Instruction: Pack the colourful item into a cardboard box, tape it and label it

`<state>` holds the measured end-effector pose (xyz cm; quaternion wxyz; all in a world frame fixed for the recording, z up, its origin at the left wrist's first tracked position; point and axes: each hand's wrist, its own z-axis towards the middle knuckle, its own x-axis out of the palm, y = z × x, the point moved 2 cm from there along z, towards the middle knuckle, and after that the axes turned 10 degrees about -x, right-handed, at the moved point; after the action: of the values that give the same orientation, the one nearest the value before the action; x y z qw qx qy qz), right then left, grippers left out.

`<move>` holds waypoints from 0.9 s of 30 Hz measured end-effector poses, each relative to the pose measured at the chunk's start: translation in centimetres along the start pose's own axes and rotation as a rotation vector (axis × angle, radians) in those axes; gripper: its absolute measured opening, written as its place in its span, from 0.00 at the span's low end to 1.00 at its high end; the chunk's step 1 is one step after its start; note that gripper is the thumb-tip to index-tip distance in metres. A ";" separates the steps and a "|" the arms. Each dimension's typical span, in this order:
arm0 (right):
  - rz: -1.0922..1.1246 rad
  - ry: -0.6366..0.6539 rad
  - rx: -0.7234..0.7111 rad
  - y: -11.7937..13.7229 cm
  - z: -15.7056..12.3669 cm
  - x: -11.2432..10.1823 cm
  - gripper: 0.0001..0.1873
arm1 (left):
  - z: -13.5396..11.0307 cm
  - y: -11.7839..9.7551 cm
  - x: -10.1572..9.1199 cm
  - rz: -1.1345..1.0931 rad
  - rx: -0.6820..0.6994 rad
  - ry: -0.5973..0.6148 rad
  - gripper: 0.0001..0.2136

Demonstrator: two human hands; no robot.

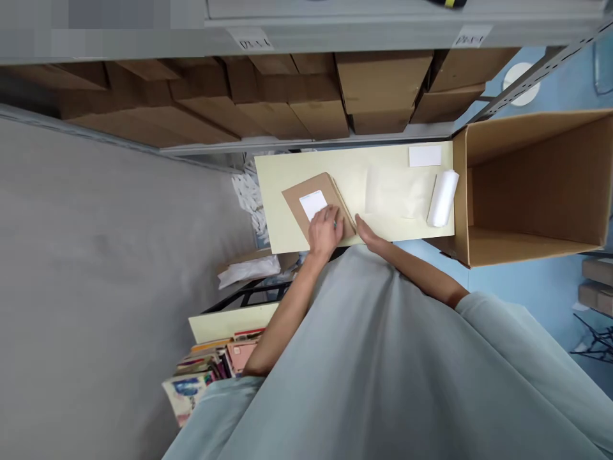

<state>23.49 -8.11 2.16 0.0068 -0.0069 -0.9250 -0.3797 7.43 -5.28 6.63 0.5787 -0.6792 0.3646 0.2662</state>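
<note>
A flat brown cardboard package (pixel 301 193) with a white label (pixel 313 203) lies at an angle on the cream tabletop (pixel 282 167). On top of it, by the label's lower corner, rests my left hand (pixel 325 231) with its fingers bent together. A tiny teal spot shows between those fingers; what it is I cannot make out. My right hand (pixel 366 231) lies beside the package's right edge, fingers stretched out and holding nothing. Whether it touches that edge is unclear. A pale translucent sheet (pixel 397 191) is spread to the right of the package.
A white plastic roll (pixel 443 198) and a blank white slip (pixel 424 156) lie at the table's right end. Beside them is a large open cardboard box (pixel 536 185). Shelved brown cartons (pixel 383 83) line the far side. Books (pixel 211 370) stand at lower left.
</note>
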 end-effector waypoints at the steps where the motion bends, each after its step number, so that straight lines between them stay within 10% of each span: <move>1: 0.002 -0.035 0.072 -0.1 -0.5 -0.1 0.38 | 2.3 0.3 -1.1 -0.010 0.020 -0.022 0.23; 5: 0.151 -0.084 0.205 0.4 -2.0 0.5 0.35 | 12.1 0.6 -3.9 -0.074 0.033 -0.005 0.31; 9: 0.492 -0.164 0.245 2.5 -2.9 1.9 0.28 | 16.7 0.1 -5.2 0.040 -0.126 0.284 0.29; 17: 0.104 -0.343 -0.310 6.8 -6.1 4.5 0.23 | 10.4 7.5 -13.2 -0.120 -0.115 -0.012 0.27; 21: -0.360 -0.437 -0.477 8.2 -5.6 4.9 0.31 | 5.5 11.0 -12.5 -0.199 -0.239 -0.052 0.19; 27: -0.746 -0.424 -0.339 9.3 -2.0 5.6 0.36 | 3.4 11.4 -9.4 -0.264 -0.393 -0.131 0.17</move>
<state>18.10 -2.85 10.22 -0.3208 0.2479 -0.7701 -0.4924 -7.07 -0.93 6.61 0.4877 -0.8018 0.1755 0.2976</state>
